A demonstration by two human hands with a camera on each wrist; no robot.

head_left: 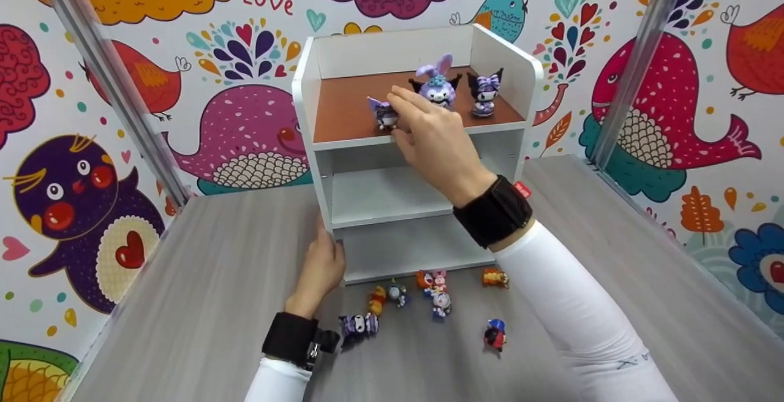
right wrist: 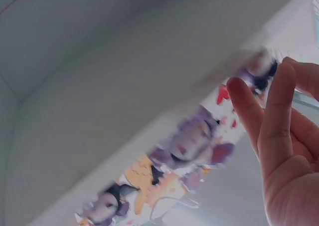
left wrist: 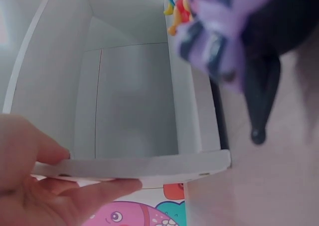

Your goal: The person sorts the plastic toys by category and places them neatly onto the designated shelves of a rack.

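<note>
On the brown top of the white shelf unit (head_left: 367, 143), my right hand (head_left: 438, 141) reaches in with fairly straight fingers. Its fingertips are right beside a small purple-and-black figurine (head_left: 384, 114) that stands near the front edge. Further right stand a figurine with lilac bunny ears (head_left: 438, 89) and another with a purple bow (head_left: 484, 94). In the right wrist view, the small figurine (right wrist: 259, 71) appears just past my thumb and fingers. Low on the unit, my left hand (head_left: 318, 264) grips the left side panel (left wrist: 149, 167), thumb inside and fingers outside.
Several figurines lie on the grey table (head_left: 245, 249) before the unit: a purple-and-black one (head_left: 358, 325), a yellow bear (head_left: 376, 299), an orange tiger (head_left: 494, 277) and a blue-and-red one (head_left: 495, 334) among them. Patterned walls (head_left: 245, 53) enclose the back and sides.
</note>
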